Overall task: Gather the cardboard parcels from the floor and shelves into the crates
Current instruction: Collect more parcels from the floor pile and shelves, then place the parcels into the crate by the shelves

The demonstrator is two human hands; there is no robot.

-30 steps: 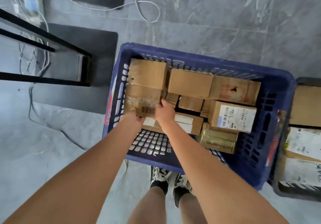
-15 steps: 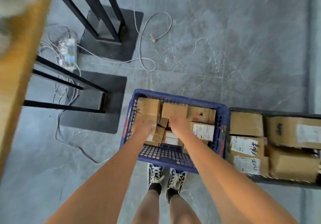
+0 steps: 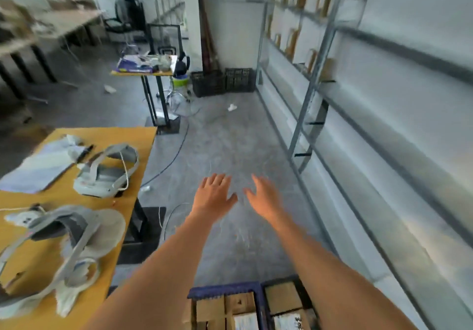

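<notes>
A: What fills most of the frame?

B: The grey floor (image 3: 230, 135) runs up the centre. Along the whole right side stands a metal shelf rack (image 3: 314, 78), blurred, with a few brown parcels on the shelves (image 3: 291, 43) near the upper centre right.

A: And on the left?

B: An orange tabletop (image 3: 138, 137) takes the lower left. Two grey headsets lie on it: the near headset (image 3: 64, 247) at the left edge, the far headset (image 3: 107, 173) above it, and a sheaf of papers (image 3: 43, 160) just left of that one.

A: Where are the crates?

B: At the bottom edge, centre right. The blue crate (image 3: 222, 290) sits with the black crate (image 3: 279, 281) touching its right side. Both hold cardboard parcels (image 3: 240, 304); some carry white labels. Two more dark crates on the far floor (image 3: 222, 81) stand against the wall in the upper centre.

A: Anything between?

B: A small stand (image 3: 143, 71) with clutter on top, left of those far crates, and a black cable (image 3: 176, 155) trailing over the floor below it.

A: The hands?

B: Both arms reach forward over the floor at the centre. The left hand (image 3: 212, 196) and the right hand (image 3: 266, 196) are near each other but apart, fingers spread and straight, holding nothing.
</notes>
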